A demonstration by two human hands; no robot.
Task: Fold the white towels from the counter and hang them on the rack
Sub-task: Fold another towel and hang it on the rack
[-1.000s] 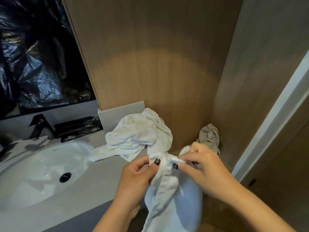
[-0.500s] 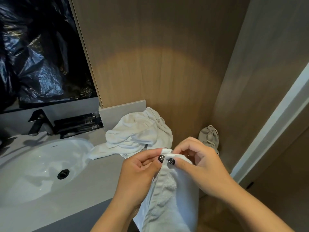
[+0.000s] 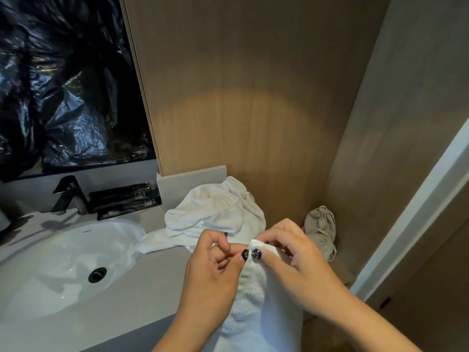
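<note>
Left hand [image 3: 210,273] and right hand [image 3: 299,260] close together past the front edge of the tabletop [image 3: 142,295], thumbs touching. Both pinching the top corner of a white towel [image 3: 256,306], fingers curled round it. Towel hanging down between the arms. More white towels in a pile [image 3: 215,214] at the back right corner of the tabletop. Sink [image 3: 50,265] on the left.

Bathroom: sink [image 3: 50,262], faucet [image 3: 68,194], towels [image 3: 215,212].

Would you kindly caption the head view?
Both hands pinch a white towel's top edge beside the sink; crumpled towels wait behind.
</note>
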